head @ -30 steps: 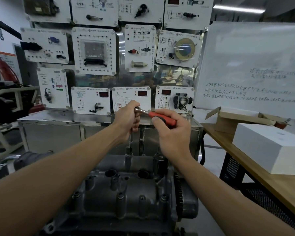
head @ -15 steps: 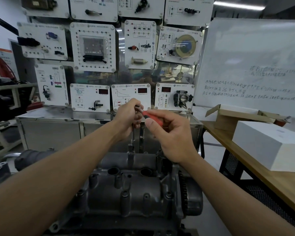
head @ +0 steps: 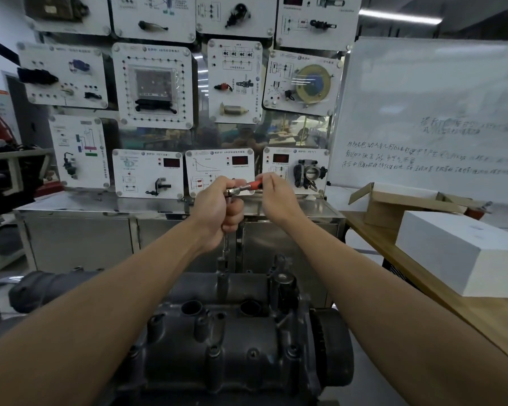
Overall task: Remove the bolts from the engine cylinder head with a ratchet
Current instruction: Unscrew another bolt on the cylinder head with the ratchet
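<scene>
Head camera: my left hand (head: 217, 212) grips the ratchet (head: 242, 189) at its top. My right hand (head: 276, 197), curled round the red handle, has swung it away, so the bolt (head: 222, 279) at the far edge of the cylinder head (head: 232, 341) is likely loosening.

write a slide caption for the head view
Left hand grips the ratchet upright over the cylinder head while the right hand holds its red handle.
</scene>
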The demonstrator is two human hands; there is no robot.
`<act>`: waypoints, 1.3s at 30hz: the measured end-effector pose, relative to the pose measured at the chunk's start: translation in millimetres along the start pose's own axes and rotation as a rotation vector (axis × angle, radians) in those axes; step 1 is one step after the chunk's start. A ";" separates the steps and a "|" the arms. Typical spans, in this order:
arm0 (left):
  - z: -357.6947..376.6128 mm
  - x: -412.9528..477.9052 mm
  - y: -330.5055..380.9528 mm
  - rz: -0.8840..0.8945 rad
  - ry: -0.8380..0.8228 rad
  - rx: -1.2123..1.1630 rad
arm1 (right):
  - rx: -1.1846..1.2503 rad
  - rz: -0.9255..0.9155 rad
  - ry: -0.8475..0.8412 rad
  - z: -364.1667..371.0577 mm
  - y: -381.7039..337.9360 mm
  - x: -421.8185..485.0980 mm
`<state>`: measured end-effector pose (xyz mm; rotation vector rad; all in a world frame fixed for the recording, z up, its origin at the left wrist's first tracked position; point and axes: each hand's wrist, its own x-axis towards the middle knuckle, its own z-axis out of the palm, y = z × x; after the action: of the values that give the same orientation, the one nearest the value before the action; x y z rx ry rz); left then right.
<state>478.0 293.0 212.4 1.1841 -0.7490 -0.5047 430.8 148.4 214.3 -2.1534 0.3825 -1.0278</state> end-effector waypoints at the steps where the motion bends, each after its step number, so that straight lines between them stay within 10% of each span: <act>1: -0.7 -0.8 0.3 -0.011 -0.009 0.005 | -0.024 0.004 -0.037 3.0 -0.6 2.6; 14: -0.1 10.0 -1.7 0.002 0.246 0.007 | -0.221 -0.423 0.016 -71.9 -61.4 -106.5; 27: 4.1 -2.6 2.4 0.020 0.012 0.104 | -0.669 -0.112 -0.190 -70.1 -17.5 -36.4; 39: 10.4 -7.0 7.7 0.026 0.071 0.067 | -0.560 -0.109 -0.395 -24.4 -28.0 0.2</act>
<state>465.3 293.7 219.9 1.2467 -0.7240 -0.4165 411.2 156.6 244.8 -2.8347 0.3964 -0.5607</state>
